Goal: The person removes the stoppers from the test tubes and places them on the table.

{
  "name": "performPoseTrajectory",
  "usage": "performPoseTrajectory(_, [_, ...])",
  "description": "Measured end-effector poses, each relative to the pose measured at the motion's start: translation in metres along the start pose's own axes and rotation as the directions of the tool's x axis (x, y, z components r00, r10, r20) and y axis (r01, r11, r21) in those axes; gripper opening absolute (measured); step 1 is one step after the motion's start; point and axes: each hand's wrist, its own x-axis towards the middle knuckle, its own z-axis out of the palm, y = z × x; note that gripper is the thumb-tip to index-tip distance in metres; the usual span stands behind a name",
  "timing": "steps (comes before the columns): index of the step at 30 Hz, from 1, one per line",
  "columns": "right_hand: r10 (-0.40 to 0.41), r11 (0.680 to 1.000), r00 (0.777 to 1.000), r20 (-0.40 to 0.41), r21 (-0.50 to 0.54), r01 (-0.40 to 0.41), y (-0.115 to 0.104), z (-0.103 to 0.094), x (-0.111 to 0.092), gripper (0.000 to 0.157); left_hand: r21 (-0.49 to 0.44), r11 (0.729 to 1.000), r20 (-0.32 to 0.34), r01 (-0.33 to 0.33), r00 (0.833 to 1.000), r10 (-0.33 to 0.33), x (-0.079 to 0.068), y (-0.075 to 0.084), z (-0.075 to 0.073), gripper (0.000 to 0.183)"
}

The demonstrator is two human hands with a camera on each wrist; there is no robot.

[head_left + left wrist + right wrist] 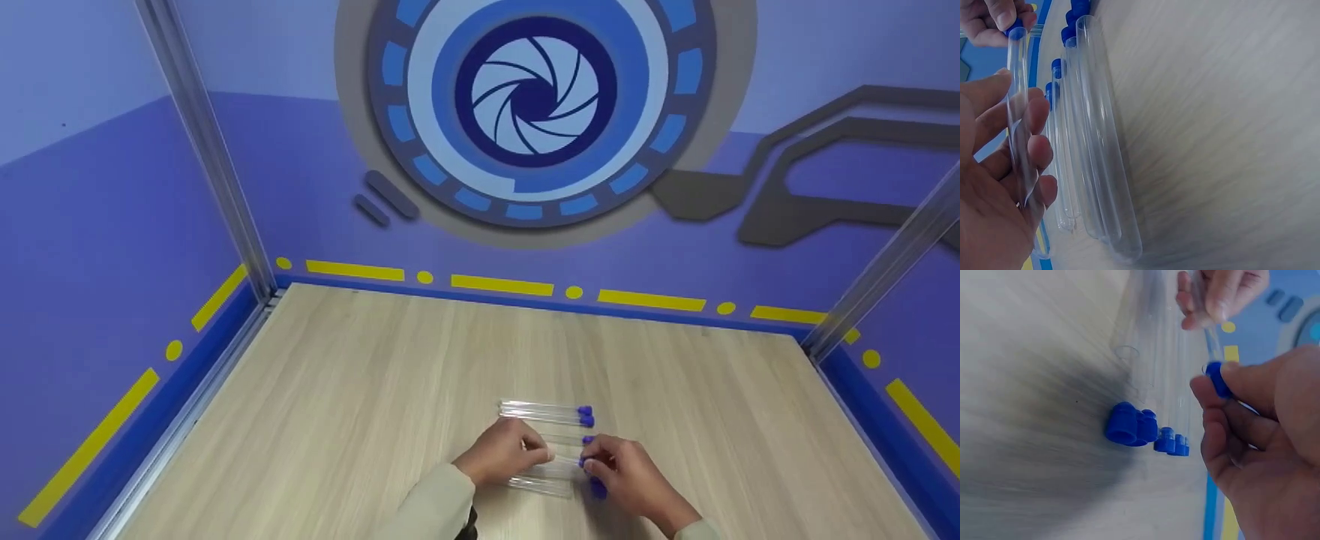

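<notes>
My left hand [501, 452] grips a clear test tube [1018, 67], its thumb and fingers around the glassy wall. At the tube's mouth my right hand [628, 474] pinches a blue cap [1217, 379] between thumb and fingers. In the left wrist view the cap meets the tube's top end. Beyond the hands lie capped test tubes [544, 410] side by side, blue ends to the right. Nearer to me, uncapped tubes [541, 488] lie parallel to them. Loose blue caps [1122, 423] stand by their open mouths, partly behind my right hand in the head view.
The tubes lie on a light wood-grain table [360, 397]. Blue printed panels [300, 172] wall in the back and both sides, with metal posts [206, 142] at the corners.
</notes>
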Motion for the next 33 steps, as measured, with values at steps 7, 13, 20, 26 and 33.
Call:
performPoseTrajectory(7, [0.052,0.971,0.998,-0.028,0.235,-0.044,0.007,0.0,-0.001,0.009,-0.098,0.995,0.044,0.016,0.999,-0.012,-0.001,-0.002,-0.003,0.023])
performPoseTrajectory(13, [0.128,0.909,0.99,-0.061,0.407,-0.092,0.007,0.005,-0.003,0.019,-0.139,0.99,0.039,-0.005,0.999,0.011,0.001,-0.005,-0.002,0.024])
performPoseTrajectory(20, [0.247,0.868,0.961,-0.124,0.469,-0.163,0.004,0.013,-0.003,0.019,-0.128,0.992,0.016,-0.016,1.0,0.018,0.002,-0.004,-0.001,0.022])
performPoseTrajectory(26, [0.294,0.872,0.94,-0.175,0.452,-0.188,0.002,0.017,-0.001,0.015,-0.113,0.993,-0.006,-0.01,1.0,0.01,0.001,-0.003,-0.001,0.022])
performPoseTrajectory(33, [0.349,0.87,0.91,-0.221,0.437,-0.228,0.0,0.019,0.0,0.014,-0.074,0.997,-0.028,-0.004,1.0,0.002,0.001,-0.005,-0.001,0.015])
